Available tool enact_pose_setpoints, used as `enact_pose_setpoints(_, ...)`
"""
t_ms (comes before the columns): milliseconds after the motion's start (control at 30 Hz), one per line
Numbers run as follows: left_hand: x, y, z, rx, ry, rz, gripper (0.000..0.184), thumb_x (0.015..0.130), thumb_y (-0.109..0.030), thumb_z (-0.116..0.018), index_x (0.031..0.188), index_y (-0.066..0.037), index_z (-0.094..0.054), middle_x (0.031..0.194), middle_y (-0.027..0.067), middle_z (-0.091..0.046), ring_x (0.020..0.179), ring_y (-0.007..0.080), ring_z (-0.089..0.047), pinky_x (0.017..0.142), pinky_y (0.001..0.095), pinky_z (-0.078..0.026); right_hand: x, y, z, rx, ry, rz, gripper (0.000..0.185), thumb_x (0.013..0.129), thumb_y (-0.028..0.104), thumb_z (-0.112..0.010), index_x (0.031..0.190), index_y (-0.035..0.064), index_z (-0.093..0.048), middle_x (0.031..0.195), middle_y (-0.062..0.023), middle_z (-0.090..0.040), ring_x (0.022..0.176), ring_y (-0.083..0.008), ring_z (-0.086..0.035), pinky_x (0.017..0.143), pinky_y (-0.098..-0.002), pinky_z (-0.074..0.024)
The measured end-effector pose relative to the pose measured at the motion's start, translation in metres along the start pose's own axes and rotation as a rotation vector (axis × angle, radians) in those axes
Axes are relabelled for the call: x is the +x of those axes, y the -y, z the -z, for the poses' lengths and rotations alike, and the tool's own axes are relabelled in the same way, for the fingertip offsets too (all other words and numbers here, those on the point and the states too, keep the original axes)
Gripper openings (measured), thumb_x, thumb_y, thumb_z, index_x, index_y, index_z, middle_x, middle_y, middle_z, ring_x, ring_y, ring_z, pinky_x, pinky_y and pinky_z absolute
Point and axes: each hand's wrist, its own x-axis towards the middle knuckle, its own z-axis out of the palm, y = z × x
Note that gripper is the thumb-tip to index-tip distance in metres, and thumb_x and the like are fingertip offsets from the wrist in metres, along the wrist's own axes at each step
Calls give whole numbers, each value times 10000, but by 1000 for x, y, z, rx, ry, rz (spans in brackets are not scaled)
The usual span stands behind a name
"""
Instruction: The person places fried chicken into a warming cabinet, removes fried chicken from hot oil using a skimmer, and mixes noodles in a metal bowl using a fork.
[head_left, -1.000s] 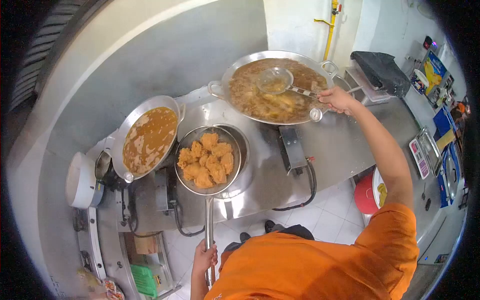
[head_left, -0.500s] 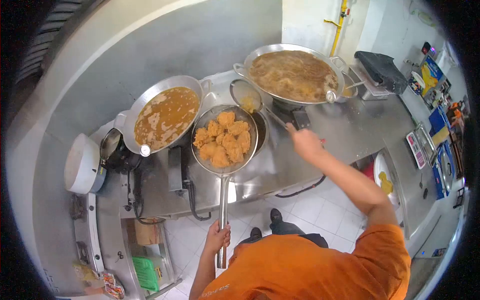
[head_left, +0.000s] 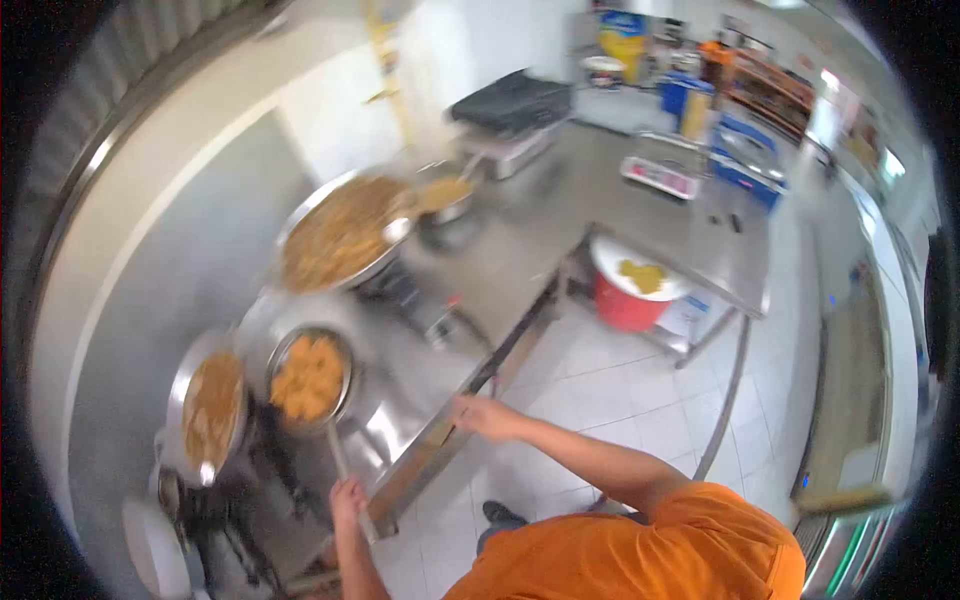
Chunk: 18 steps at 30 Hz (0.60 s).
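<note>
My left hand (head_left: 349, 497) is wrapped round the long handle of a large strainer (head_left: 347, 385). Browned fried pieces (head_left: 307, 378) fill the strainer, over the steel counter. My right hand (head_left: 484, 416) is near the counter's front edge, blurred; its fingers look curled, and whether anything is in them is unclear. Beyond the strainer sits a big wok of bubbling oil (head_left: 345, 232). A second wok with brown oil (head_left: 212, 408) stands left of the strainer. The small skimmer cannot be made out.
The steel counter (head_left: 520, 215) carries a small pot (head_left: 446, 196), a black-covered box (head_left: 512, 105) and a pink-and-white scale (head_left: 660, 178). Beneath it stands a red bucket (head_left: 628, 306). A white pot (head_left: 155, 550) is at the lower left. Further back, a person in orange (head_left: 716, 58) is visible.
The view has swung right. My right hand moved the small skimmer from the big wok toward the strainer, then drew back to the counter's edge. My left hand still holds the strainer.
</note>
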Motion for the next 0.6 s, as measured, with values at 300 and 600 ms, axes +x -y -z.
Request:
enact_pose_setpoints(300,-63,-93,-123,1769,-944,-448,798,848,-709,-634,1431,-178,-513,1436,120,-556,1146,395,-632,858,617,-522,-509,-132,261,-108,-498,-788,432,908,343,-690,1212,36,-692,1042,-178,-747,992,-325,-717,895,-401,-557)
enact_pose_setpoints(600,-116,121,-600,1179,478,-781,350,793,-154,-793,1076,-24,-634,971,110,-704,942,273,-688,844,392,-539,-576,-230,475,202,-391,-589,345,980,292,-626,1163,6,-689,952,-112,-743,846,-170,-706,749,-331,-567)
